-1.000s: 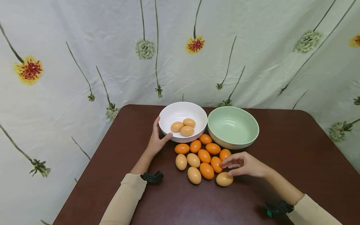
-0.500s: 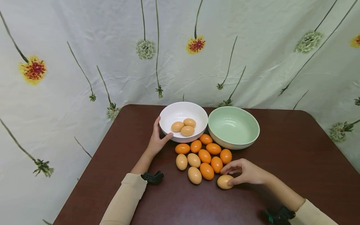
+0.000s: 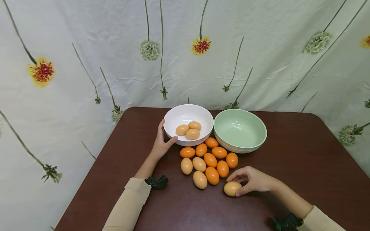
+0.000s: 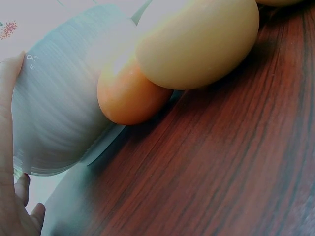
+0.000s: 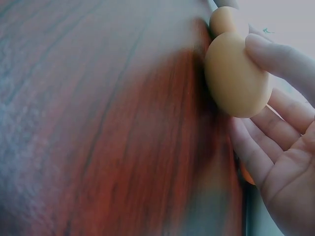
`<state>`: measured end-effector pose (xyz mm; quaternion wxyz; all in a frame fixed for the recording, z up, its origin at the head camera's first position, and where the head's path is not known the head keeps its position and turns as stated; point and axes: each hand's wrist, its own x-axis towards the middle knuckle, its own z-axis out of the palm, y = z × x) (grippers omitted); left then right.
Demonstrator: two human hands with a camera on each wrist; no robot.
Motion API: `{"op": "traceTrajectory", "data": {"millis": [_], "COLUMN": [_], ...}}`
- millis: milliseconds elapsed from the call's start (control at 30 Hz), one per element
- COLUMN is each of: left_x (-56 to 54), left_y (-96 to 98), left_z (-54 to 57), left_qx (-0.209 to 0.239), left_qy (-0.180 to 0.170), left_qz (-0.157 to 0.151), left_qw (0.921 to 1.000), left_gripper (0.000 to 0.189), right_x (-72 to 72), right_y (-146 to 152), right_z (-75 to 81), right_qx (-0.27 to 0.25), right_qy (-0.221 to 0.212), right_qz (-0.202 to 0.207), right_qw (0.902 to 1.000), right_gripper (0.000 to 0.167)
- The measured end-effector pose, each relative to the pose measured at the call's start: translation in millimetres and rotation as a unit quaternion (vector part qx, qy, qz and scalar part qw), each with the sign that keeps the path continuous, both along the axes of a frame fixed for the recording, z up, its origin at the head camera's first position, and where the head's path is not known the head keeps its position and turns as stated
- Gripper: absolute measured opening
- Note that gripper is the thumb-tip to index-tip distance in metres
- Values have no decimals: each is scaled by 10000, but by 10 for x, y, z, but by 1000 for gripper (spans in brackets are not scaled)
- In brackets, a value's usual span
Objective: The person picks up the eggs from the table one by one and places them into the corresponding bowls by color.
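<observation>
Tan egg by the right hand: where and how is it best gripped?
Probably across its middle, thumb on the near side and fingers on the far side, coming from the right, where the right hand is. The tan egg lies on its side, long axis roughly left to right, so that span is narrower; orange eggs lie beyond and leftward.

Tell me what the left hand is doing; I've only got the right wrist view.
Observer: The left hand holds the white bowl at its near left side, as the head view shows.
Operator: Report what's in that bowl.
Observer: Three tan eggs lie inside it.
Operator: Now name whatever stands next to it.
Observer: A green bowl stands just to its right.
</observation>
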<state>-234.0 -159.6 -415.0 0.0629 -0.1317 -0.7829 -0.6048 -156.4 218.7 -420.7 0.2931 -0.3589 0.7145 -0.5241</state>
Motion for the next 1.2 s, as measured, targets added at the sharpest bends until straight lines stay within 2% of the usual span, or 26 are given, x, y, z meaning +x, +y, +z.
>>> {"op": "traceTrajectory", "data": {"millis": [467, 1033, 1167, 1200], "left_x": [19, 31, 7, -17], "left_y": [28, 27, 16, 5], "left_z": [38, 34, 14, -22], "left_qx": [-48, -38, -60, -52], "left_qy": [-47, -77, -30, -24], "left_qz": [46, 72, 55, 50], "left_qw": [10000, 9999, 10000, 10000], "left_gripper": [90, 89, 91, 91], "right_x": [-51, -284, -339, -352], "right_y": [-6, -198, -242, -250], "right_z": [52, 307, 357, 370], "right_qx": [-217, -227, -312, -291], "right_qy": [-31, 99, 106, 91], "right_qz": [-80, -5, 55, 23], "right_qw": [9997, 9997, 9994, 9995], "right_gripper": [41, 41, 40, 41]}}
